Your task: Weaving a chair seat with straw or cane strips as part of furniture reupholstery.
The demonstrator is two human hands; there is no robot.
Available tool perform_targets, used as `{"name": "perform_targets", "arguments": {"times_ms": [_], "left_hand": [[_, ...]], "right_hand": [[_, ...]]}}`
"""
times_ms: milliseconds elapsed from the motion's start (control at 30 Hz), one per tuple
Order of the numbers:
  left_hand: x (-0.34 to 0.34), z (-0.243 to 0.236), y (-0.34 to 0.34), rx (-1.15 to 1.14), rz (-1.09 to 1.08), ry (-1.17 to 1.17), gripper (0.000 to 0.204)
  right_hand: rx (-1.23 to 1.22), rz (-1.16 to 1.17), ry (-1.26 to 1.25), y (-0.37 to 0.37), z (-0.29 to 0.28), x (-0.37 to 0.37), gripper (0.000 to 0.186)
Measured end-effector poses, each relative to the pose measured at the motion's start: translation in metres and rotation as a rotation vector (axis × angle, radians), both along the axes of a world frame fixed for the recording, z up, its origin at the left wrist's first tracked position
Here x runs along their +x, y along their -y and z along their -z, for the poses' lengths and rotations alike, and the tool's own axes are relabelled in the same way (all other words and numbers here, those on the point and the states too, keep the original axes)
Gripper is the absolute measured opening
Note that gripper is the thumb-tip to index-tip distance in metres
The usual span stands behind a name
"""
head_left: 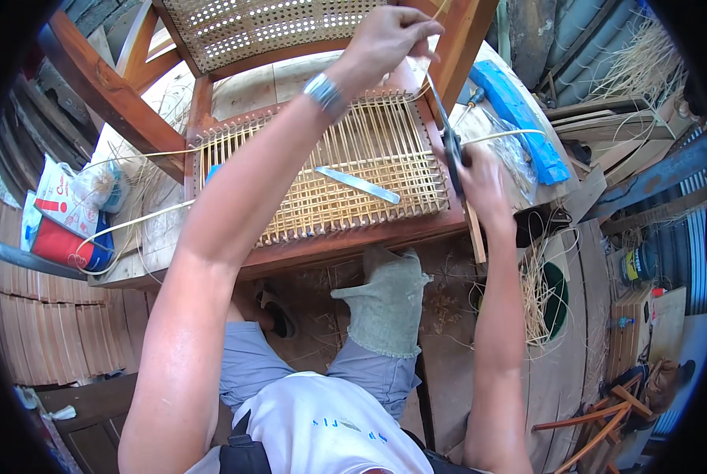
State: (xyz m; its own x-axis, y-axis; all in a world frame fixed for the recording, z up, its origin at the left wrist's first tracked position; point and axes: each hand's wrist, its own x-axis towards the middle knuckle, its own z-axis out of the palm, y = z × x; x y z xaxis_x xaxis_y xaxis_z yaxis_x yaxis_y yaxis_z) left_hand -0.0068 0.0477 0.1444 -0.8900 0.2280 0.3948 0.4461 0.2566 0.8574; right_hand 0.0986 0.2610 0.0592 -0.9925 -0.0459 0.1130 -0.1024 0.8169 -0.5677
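Fingers of left hand, far centre, pinched together on thin cane strand. Right hand, nearer and to right, curled around black-handled scissors, blades pointing far. Part-woven cane seat at centre, in reddish wooden chair. Flat metal strip lying across weave. Crumpled blue sheet at far right; red, white and blue bag at left.

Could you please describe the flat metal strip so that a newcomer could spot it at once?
Start from the reddish-brown wooden chair and find its partly woven cane seat. The metal strip lies slantwise near the middle of that seat. Unlike the tan cane strands around it, it is silvery and smooth-looking.
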Motion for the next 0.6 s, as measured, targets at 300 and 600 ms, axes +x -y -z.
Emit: {"name": "perform_targets", "arguments": {"times_ms": [300,600], "left_hand": [[0.295,0.061,0.052,0.045,0.146,0.792,0.027],[0.407,0.083,0.102,-0.072,0.053,0.787,0.021]], "right_hand": [[-1.409,0.142,0.129,0.065,0.043,0.215,0.029],[-1.479,0.311,0.230,0.101,0.051,0.291,0.023]]}}
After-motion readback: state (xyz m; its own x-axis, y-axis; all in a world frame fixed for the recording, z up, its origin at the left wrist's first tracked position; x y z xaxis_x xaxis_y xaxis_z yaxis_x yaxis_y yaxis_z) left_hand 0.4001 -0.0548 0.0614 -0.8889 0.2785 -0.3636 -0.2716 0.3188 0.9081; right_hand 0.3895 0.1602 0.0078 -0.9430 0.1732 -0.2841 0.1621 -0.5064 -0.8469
